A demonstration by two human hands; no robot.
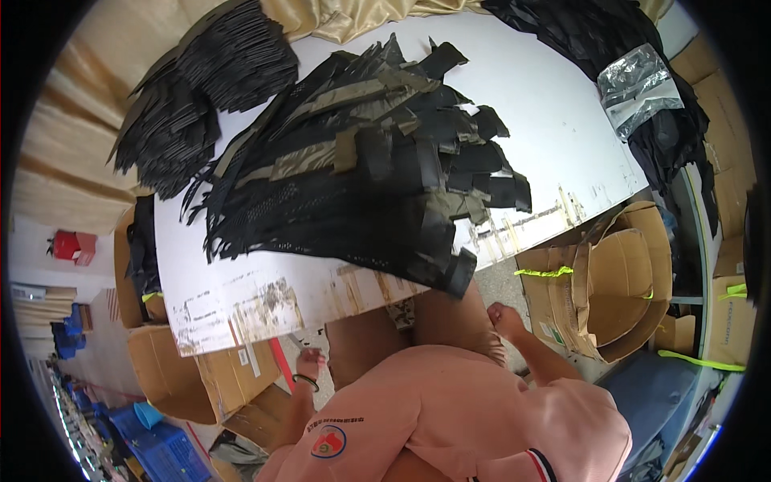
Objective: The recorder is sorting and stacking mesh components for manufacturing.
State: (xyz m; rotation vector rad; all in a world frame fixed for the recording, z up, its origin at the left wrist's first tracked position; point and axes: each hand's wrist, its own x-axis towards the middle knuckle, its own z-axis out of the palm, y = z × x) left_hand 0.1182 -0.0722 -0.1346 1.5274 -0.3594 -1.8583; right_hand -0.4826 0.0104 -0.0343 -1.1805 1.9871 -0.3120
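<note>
My left hand [311, 361], a dark band on its wrist, hangs below the table's near edge beside my left leg. Its fingers are loosely apart and nothing shows in them. By my right thigh is my right hand [504, 320], its fingers curled in, with nothing seen in it. Both hands are off the table. Before me on the white table [562, 112] lies a fanned pile of black strips [345, 169], some mesh, some shiny, with olive-brown camouflage pieces among them. Several strip ends overhang the near edge.
Two stacks of black pieces [237, 60] stand at the far left. More black material [578, 36] and a clear plastic bag [638, 88] lie far right. Cardboard boxes stand below the table, one box [614, 281] at right and another [173, 373] at left. Blue crates [152, 442] sit lower left.
</note>
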